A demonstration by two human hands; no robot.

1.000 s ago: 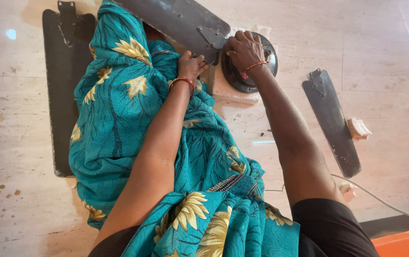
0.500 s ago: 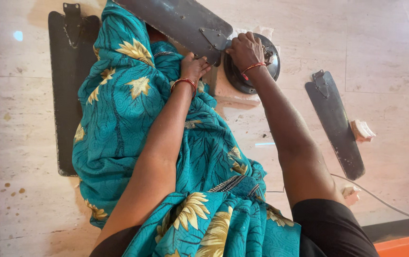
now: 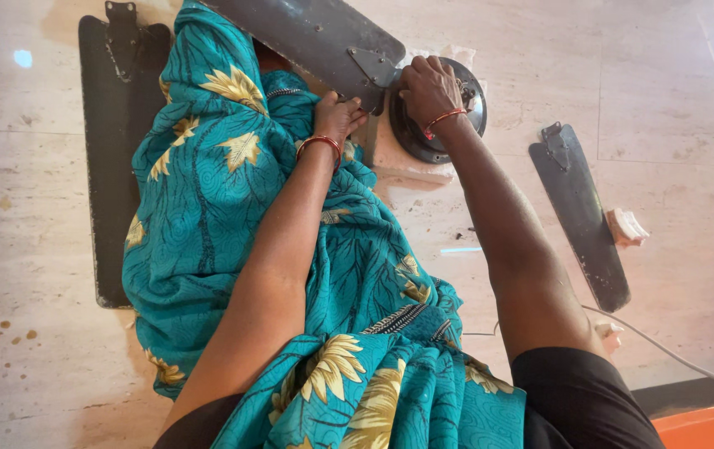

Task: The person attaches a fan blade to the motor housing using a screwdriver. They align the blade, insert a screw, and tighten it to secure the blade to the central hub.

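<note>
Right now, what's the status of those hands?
Left hand grips fan blade bracket. Right hand on fan motor. Two loose blades lie apart on floor.

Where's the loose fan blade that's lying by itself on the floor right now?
In the head view, the loose fan blade lies on the marble floor at the right, beyond the right forearm, apart from the round fan motor, with a small pale block at its right edge.

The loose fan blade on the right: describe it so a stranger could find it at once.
Start at the round dark motor hub under the right hand near the top of the pale stone floor. To its right lies the loose fan blade, dark and bare. Unlike its neighbours, nothing touches or covers it.
</note>
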